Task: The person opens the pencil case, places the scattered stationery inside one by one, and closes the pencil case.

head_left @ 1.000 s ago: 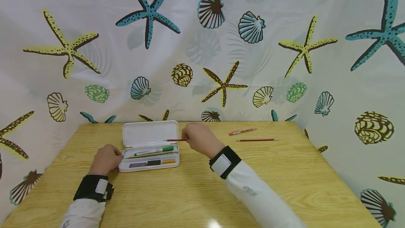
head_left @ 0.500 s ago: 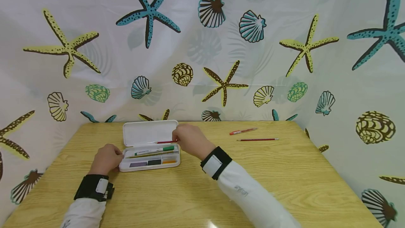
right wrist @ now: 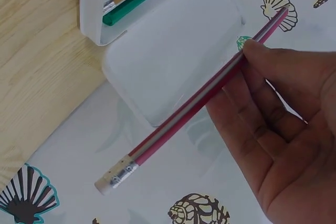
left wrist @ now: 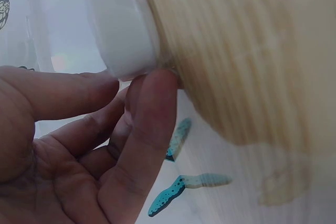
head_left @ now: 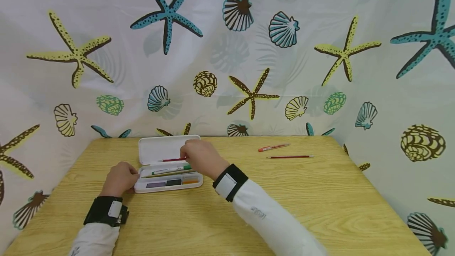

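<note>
Both hands work at the white pencil case (head_left: pixel 167 169) on the desk (head_left: pixel 220 212). Nearest, the left hand (head_left: pixel 119 179) curls its fingers against the case's left end, apparently bracing it; its wrist view shows fingertips on the white corner, though blurred. Beyond, the right hand (head_left: pixel 200 157) pinches a red pencil (head_left: pixel 172 160) level over the open lid, lined up with the tray. Only the right wrist view shows its eraser end. Farther right lie an orange pen (head_left: pixel 273 147) and another red pencil (head_left: pixel 289 156).
</note>
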